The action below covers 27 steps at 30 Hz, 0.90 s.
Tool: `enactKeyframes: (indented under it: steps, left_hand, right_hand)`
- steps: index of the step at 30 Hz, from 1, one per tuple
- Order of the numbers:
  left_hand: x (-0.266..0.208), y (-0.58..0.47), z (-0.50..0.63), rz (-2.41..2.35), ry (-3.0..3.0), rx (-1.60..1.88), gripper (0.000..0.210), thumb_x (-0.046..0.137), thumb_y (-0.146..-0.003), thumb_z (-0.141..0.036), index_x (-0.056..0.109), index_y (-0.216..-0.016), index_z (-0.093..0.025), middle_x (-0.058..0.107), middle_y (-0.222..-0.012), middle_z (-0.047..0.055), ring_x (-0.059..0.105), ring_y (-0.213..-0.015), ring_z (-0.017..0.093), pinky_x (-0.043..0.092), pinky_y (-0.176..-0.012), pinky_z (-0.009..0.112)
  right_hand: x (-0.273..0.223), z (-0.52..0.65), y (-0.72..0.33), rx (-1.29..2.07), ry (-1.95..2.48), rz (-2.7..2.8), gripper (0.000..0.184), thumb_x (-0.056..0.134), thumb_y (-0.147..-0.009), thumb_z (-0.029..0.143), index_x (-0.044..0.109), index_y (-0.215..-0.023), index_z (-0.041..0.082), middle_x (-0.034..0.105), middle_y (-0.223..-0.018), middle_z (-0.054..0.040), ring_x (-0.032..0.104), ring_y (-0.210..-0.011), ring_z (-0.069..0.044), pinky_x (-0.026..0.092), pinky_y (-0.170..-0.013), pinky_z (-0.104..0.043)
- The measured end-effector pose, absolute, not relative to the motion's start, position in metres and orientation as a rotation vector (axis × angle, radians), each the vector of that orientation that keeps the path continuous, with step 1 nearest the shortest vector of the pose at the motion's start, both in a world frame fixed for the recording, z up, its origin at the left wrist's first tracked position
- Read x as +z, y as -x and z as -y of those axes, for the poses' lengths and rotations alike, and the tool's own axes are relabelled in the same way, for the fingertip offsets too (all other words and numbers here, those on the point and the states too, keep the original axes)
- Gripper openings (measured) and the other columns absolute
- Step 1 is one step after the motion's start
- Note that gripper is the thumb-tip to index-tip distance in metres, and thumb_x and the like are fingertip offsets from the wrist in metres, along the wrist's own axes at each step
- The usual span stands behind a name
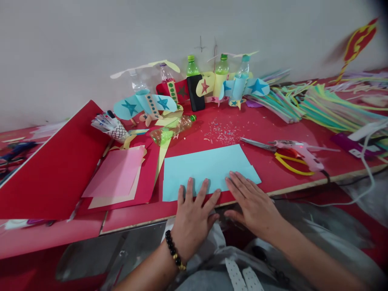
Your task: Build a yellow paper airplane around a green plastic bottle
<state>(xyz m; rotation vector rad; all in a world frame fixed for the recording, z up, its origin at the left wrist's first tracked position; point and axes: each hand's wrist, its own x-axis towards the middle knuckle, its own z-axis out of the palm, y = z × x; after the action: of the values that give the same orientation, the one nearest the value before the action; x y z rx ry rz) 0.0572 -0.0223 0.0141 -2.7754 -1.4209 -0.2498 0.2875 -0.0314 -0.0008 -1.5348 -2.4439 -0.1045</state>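
Observation:
A folded sheet of light blue paper [206,167] lies flat on the red table near its front edge. My left hand [195,216] rests with spread fingers on the paper's lower edge. On the right part of that same edge my right hand [250,202] lies flat, its fingers stretched out together and the thumb apart. Neither hand grips anything. Right of the paper are scissors [281,159] with yellow handles and a pink glue gun [298,151]. To the left, pink paper [117,171] tops a stack of coloured sheets.
Behind stand bottle airplanes with paper wings [144,105], a black phone [196,93] and a bottle lying on its side [174,129]. A red board [60,169] and a pen cup [117,131] are left. Paper scraps [224,131] and coloured strips [327,105] lie right, near a white cable [366,161].

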Motion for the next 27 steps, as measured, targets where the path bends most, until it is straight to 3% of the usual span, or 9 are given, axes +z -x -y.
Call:
enactKeyframes:
  steps: [8,16,22,27]
  left_hand:
    - [0.02,-0.031,0.03,1.476,2.683,-0.177,0.058,0.054,-0.092,-0.044,0.037,-0.147,-0.039,0.035,-0.157,0.003,0.028,-0.142,0.044,0.035,-0.108,0.064]
    - [0.015,0.017,0.041,1.486,2.541,-0.122,0.056,0.052,-0.094,-0.04,0.042,-0.147,-0.026,0.038,-0.155,0.011,0.037,-0.141,0.036,0.044,-0.106,0.053]
    - [0.016,0.023,0.048,1.567,2.5,-0.157,0.05,0.052,-0.095,-0.036,0.048,-0.142,-0.021,0.044,-0.151,0.012,0.038,-0.14,0.034,0.039,-0.11,0.056]
    - [0.023,-0.007,0.051,1.6,2.455,-0.334,0.039,0.046,-0.097,-0.036,0.06,-0.128,-0.015,0.04,-0.153,0.012,0.029,-0.145,0.033,0.03,-0.116,0.055]
  right_hand:
    - [-0.007,0.031,-0.345,-0.261,1.72,2.349,0.078,0.042,-0.092,0.062,0.033,-0.15,0.011,0.04,-0.152,-0.0194,0.038,-0.141,-0.032,0.039,-0.11,-0.05]
    - [-0.011,0.03,-0.343,-0.329,1.762,2.304,0.078,0.033,-0.093,0.065,0.04,-0.145,0.008,0.043,-0.151,-0.019,0.04,-0.14,-0.031,0.038,-0.11,-0.048]
    - [-0.009,0.03,-0.341,-0.312,1.847,2.283,0.081,0.028,-0.093,0.068,0.041,-0.145,0.007,0.041,-0.152,-0.0196,0.037,-0.141,-0.033,0.037,-0.108,-0.056]
    - [0.004,0.038,-0.291,-0.325,1.715,2.329,0.083,0.034,-0.092,0.066,0.034,-0.149,0.006,0.031,-0.156,-0.0219,0.028,-0.145,-0.035,0.024,-0.113,-0.06]
